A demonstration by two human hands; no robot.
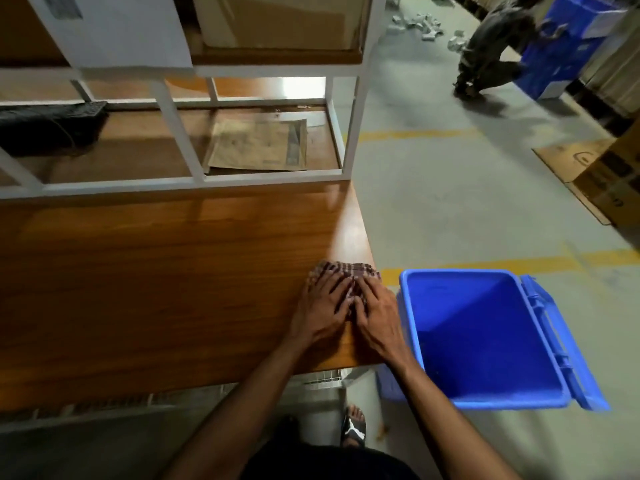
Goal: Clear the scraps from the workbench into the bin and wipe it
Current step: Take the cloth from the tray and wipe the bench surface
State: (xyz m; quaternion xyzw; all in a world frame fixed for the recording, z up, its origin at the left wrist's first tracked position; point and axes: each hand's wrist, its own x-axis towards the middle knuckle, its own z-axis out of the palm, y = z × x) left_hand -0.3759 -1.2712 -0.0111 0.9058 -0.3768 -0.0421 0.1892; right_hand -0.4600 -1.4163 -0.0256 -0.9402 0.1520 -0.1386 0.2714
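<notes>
A checked cloth (341,270) lies folded on the wooden workbench (156,278), close to its right edge. My left hand (323,304) and my right hand (375,311) lie side by side on the cloth and press it down with fairly straight fingers. The hands cover most of the cloth. An open blue bin (485,400) stands on the floor just right of the bench edge, its lid hanging at its right side. I see no scraps on the bench top.
A white metal shelf frame (180,133) stands at the back of the bench, with brown paper (259,143) and a black bundle (52,126) under it. A person (495,46) crouches by blue crates far right. Flat cardboard (585,178) lies on the floor.
</notes>
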